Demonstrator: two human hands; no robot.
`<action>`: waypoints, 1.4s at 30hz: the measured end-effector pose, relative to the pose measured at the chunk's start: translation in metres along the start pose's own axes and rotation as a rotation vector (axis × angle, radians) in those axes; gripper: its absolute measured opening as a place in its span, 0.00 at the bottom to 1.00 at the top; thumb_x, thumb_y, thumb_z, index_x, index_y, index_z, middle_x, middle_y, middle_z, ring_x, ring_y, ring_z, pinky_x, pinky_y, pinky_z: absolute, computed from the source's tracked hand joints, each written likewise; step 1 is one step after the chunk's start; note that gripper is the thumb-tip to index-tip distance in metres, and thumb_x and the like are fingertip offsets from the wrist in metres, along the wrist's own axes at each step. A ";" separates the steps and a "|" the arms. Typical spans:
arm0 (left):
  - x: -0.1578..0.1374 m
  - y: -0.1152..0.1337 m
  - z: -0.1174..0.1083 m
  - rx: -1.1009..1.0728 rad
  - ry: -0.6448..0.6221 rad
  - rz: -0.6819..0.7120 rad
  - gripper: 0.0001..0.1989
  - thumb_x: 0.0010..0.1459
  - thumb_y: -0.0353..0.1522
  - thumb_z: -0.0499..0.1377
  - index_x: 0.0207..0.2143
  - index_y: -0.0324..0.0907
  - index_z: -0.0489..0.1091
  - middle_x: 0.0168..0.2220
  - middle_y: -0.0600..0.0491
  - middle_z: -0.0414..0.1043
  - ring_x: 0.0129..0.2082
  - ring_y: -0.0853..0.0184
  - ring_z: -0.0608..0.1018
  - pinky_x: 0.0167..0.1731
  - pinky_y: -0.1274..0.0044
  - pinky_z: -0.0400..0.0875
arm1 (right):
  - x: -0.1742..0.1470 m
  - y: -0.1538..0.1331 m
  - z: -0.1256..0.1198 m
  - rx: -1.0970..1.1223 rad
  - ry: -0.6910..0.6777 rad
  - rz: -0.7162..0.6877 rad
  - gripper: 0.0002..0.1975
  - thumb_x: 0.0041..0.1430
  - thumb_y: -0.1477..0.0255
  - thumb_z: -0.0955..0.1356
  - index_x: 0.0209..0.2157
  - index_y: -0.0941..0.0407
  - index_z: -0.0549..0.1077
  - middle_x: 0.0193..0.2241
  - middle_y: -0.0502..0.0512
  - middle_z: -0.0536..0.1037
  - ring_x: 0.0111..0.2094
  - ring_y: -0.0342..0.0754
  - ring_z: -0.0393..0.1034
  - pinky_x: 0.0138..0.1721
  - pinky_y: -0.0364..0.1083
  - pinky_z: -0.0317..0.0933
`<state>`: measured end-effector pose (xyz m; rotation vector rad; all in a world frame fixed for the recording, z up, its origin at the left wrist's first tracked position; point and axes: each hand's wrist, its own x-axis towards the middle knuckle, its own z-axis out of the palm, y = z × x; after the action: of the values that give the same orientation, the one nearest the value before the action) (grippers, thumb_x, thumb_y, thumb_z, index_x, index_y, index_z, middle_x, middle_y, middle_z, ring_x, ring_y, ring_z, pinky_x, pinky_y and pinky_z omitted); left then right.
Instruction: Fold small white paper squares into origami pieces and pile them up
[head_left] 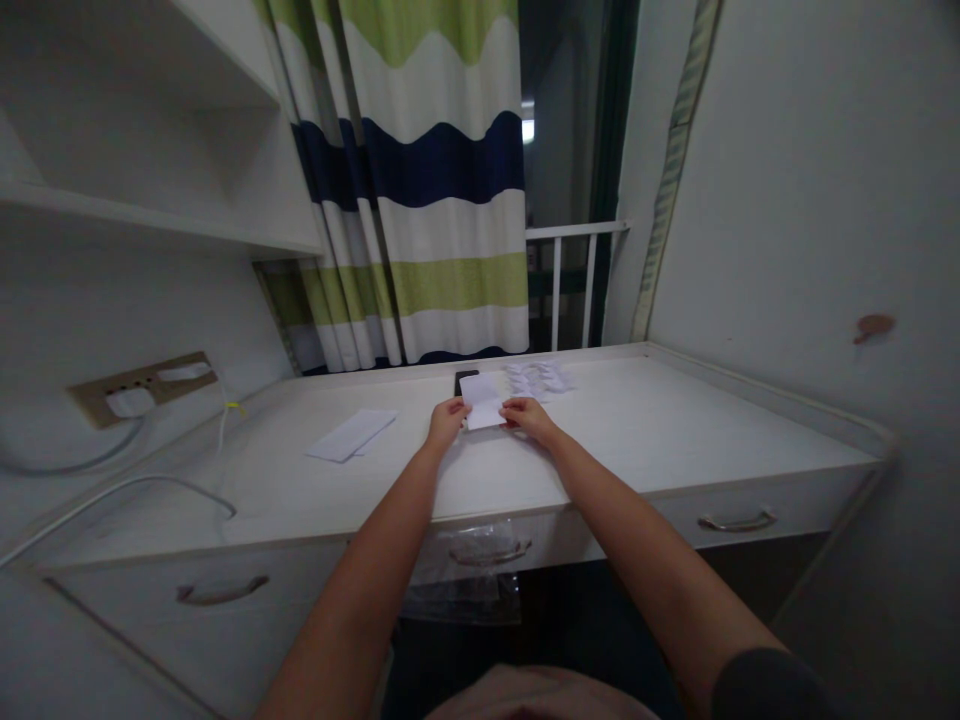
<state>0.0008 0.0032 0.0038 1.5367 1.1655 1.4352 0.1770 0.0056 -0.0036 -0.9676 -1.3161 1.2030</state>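
Head view: a dark thing (465, 378) hides partly behind the small white paper (483, 400); what it is, nobody can tell. The left hand (447, 419) and right hand (527, 415) pinch the paper's edges above the white desk (675, 430).

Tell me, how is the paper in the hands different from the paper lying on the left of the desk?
The held paper is gripped at its sides by the left hand and right hand; the loose paper lies untouched. The held paper is raised and bent; the loose paper lies flat on the desk. The held paper looks shorter, the loose one longer. Both are white.
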 end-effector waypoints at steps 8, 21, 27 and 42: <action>-0.001 -0.001 0.001 -0.008 -0.052 -0.023 0.08 0.39 0.31 0.60 0.25 0.36 0.71 0.21 0.54 0.70 0.20 0.74 0.67 0.18 0.83 0.58 | -0.001 0.000 0.000 0.017 0.025 -0.069 0.09 0.36 0.74 0.73 0.21 0.59 0.68 0.16 0.45 0.69 0.19 0.39 0.63 0.25 0.40 0.62; -0.002 0.001 0.004 0.016 -0.085 -0.050 0.08 0.37 0.31 0.62 0.23 0.36 0.71 0.21 0.53 0.71 0.22 0.71 0.70 0.18 0.82 0.60 | 0.003 -0.001 0.000 0.064 0.074 -0.086 0.11 0.35 0.72 0.73 0.21 0.58 0.69 0.17 0.47 0.71 0.21 0.41 0.66 0.27 0.43 0.64; -0.004 0.004 0.005 0.024 -0.109 -0.082 0.06 0.37 0.30 0.62 0.22 0.36 0.71 0.21 0.53 0.71 0.21 0.71 0.70 0.19 0.81 0.60 | 0.004 -0.001 -0.001 0.053 0.080 -0.087 0.13 0.32 0.70 0.74 0.19 0.58 0.67 0.16 0.47 0.71 0.21 0.41 0.66 0.28 0.43 0.65; -0.005 0.003 0.005 0.043 -0.129 -0.104 0.06 0.37 0.30 0.62 0.21 0.37 0.70 0.19 0.55 0.69 0.19 0.73 0.68 0.18 0.82 0.60 | 0.006 -0.001 -0.002 0.055 0.133 -0.158 0.14 0.33 0.67 0.74 0.21 0.58 0.69 0.18 0.48 0.71 0.23 0.43 0.67 0.29 0.44 0.64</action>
<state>0.0066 -0.0020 0.0043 1.5507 1.1866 1.2318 0.1782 0.0117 -0.0020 -0.8725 -1.2244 1.0310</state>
